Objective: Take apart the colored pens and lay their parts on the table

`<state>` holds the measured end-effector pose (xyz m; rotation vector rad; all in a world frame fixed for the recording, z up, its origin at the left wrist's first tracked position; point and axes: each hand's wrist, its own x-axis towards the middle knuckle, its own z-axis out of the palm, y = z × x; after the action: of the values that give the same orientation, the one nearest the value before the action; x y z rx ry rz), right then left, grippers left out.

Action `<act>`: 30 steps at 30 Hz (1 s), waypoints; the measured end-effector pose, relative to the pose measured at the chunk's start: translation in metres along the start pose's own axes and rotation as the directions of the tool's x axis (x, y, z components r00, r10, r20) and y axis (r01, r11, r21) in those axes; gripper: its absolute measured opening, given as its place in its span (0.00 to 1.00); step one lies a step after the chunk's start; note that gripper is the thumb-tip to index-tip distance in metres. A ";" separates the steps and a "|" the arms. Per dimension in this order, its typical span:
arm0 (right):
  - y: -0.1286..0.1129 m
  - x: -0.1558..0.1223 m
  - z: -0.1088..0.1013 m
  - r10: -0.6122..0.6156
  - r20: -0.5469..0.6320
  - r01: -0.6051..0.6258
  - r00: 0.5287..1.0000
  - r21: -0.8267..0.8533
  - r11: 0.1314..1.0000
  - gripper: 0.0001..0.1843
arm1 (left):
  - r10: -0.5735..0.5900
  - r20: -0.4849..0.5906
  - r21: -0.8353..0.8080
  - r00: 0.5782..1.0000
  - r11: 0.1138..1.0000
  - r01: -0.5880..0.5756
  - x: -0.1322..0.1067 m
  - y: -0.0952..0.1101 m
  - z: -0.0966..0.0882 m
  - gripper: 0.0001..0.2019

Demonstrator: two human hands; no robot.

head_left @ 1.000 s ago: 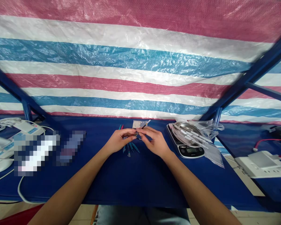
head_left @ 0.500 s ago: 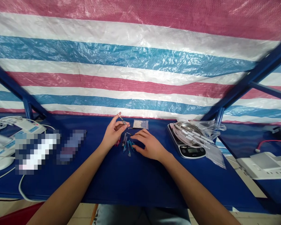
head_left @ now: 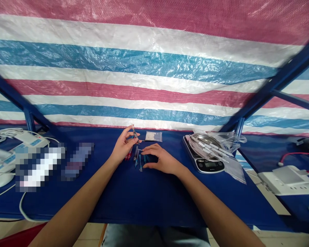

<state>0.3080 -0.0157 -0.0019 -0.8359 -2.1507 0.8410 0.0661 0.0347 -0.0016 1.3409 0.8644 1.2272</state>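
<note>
Striped pink, white and blue woven tarpaulin backs a navy-blue worktop, and I'm reading it all through the head camera. Near the far edge, around the middle, my operator's left hand holds a slim clear syringe upright, pinched between thumb and fingertips. The right hand lies low over the worktop, its fingers slightly spread and curved, holding nothing I can see, just beside a loose bunch of small blue-capped syringes. Red-capped syringes lie by the left hand. A small clear bag of white granules sits at the far edge. Toward the right, a black digital kitchen scale carries a shiny steel bowl and white tubes.
</note>
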 end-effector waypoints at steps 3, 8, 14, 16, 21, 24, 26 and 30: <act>0.003 0.002 -0.003 0.139 -0.155 -0.100 0.978 0.237 0.966 0.29 | -0.002 0.015 0.021 1.000 1.000 0.002 0.000 0.001 0.001 0.32; 0.000 0.005 -0.011 0.338 -0.238 -0.121 0.911 0.628 0.769 0.27 | -0.010 0.089 0.053 0.996 0.999 0.006 -0.004 0.004 0.007 0.21; -0.013 0.003 -0.018 0.382 -0.195 -0.055 0.903 0.830 0.555 0.26 | -0.019 0.231 0.344 0.973 0.937 -0.063 -0.017 0.013 0.013 0.21; -0.016 0.002 -0.019 0.365 -0.181 -0.053 0.913 0.836 0.547 0.25 | 0.003 0.270 0.429 0.963 0.895 -0.124 -0.020 0.018 0.015 0.20; -0.018 0.002 -0.019 0.359 -0.147 -0.088 0.922 0.821 0.564 0.25 | -0.005 0.350 0.510 0.937 0.840 -0.186 -0.019 0.024 0.017 0.20; -0.019 0.003 -0.020 0.372 -0.146 -0.097 0.917 0.822 0.561 0.23 | -0.003 0.370 0.528 0.929 0.824 -0.207 -0.019 0.023 0.017 0.21; -0.018 0.002 -0.020 0.388 -0.133 -0.115 0.912 0.826 0.552 0.23 | 0.015 0.380 0.534 0.925 0.813 -0.233 -0.018 0.023 0.017 0.20; -0.015 0.002 -0.018 0.394 -0.105 -0.127 0.913 0.845 0.519 0.23 | 0.024 0.376 0.530 0.926 0.815 -0.236 -0.018 0.023 0.017 0.19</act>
<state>0.3163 -0.0174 0.0202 -0.6987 -1.1135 1.6070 0.0759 0.0096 0.0195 2.0664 0.9199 0.8010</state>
